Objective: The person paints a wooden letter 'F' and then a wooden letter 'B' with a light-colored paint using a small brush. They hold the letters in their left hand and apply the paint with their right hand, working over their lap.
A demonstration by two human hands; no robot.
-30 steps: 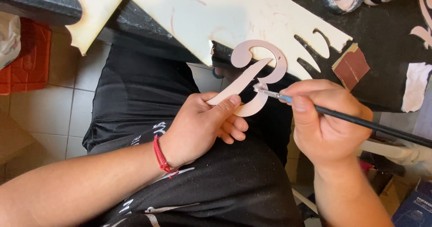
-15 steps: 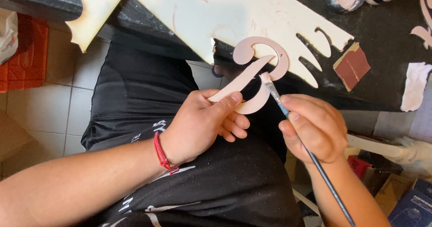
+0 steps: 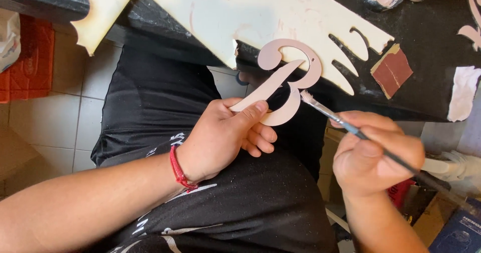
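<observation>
Presently, left hand (image 3: 220,137): pinching pink curly cutout (image 3: 285,80), lower end hidden under thumb.
Right hand (image 3: 376,155): clasping paintbrush (image 3: 350,127); handle cut off right.

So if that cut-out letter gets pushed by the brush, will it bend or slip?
The letter looks thin and flat, probably stiff and light. The left hand pinches only its lower end, so it might pivot. Its narrow curls could snap.

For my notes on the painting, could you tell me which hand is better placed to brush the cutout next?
Probably the right hand: its paintbrush tip touches the pink cutout, which the left hand steadies.
</observation>
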